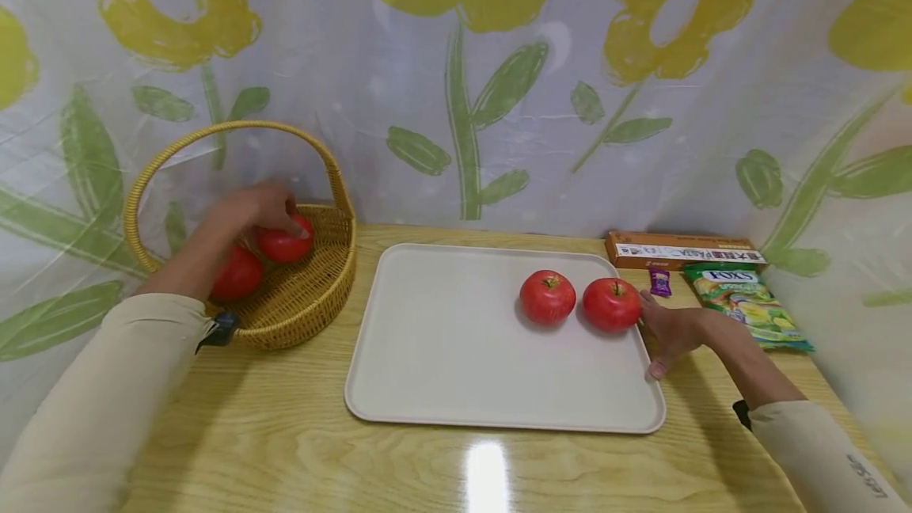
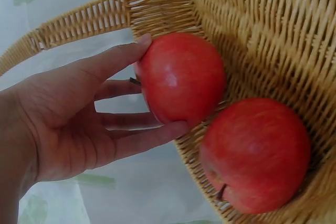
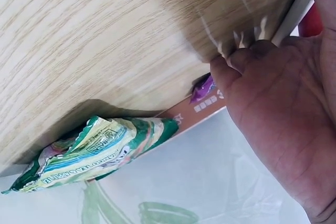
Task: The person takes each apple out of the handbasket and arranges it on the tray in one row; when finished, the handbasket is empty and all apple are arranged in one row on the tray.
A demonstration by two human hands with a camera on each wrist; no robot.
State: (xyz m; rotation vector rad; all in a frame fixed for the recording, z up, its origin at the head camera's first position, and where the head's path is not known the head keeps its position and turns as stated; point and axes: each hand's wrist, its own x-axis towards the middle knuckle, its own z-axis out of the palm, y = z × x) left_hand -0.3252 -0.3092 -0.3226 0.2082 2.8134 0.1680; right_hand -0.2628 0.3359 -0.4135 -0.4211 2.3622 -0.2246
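My left hand [image 1: 265,207] reaches into a yellow wicker basket [image 1: 335,283] and grips a red apple [image 2: 184,80], thumb on one side and fingers on the other. Against it in the basket lies a second red apple [image 2: 257,156], stem showing. A pale rectangular tray [image 1: 442,347] sits in the middle of the table, with a red apple [image 1: 547,297] and another apple [image 1: 611,305] towards its right side. At the tray's right rim is my right hand [image 1: 675,331], fingers beside the nearer apple and thumb by the edge. It grips nothing.
Behind my right hand are a long brown box [image 1: 684,252], a small purple wrapped sweet [image 1: 660,283] and a green FOX'S candy bag [image 1: 748,303]. A flowered curtain [image 1: 321,62] hangs along the table's back. The basket's tall handle [image 1: 238,125] arches over my left hand.
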